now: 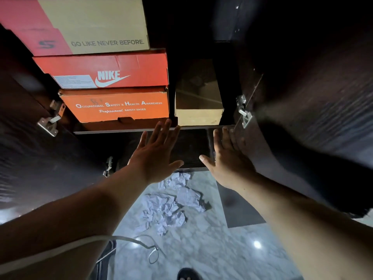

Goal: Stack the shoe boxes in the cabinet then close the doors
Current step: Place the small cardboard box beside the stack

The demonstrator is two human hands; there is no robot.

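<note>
Three shoe boxes are stacked on the cabinet shelf (125,130): an orange safety-shoes box (115,106) at the bottom, a red Nike box (105,70) on it, and a tan and red box (90,25) on top. To their right a plain tan box (198,110) stands alone in the dark cabinet. My left hand (155,154) is spread flat, fingertips just below the orange box, holding nothing. My right hand (228,158) is spread too, empty, next to the right door (312,118). Both dark doors stand open; the left door (30,138) is at the left.
Metal hinges (49,120) (244,112) stick out at both door edges. Below, crumpled white paper (171,203) lies on the marble floor (201,249). A white cable (129,239) hangs near my left arm. A dark shoe tip (187,274) shows at the bottom.
</note>
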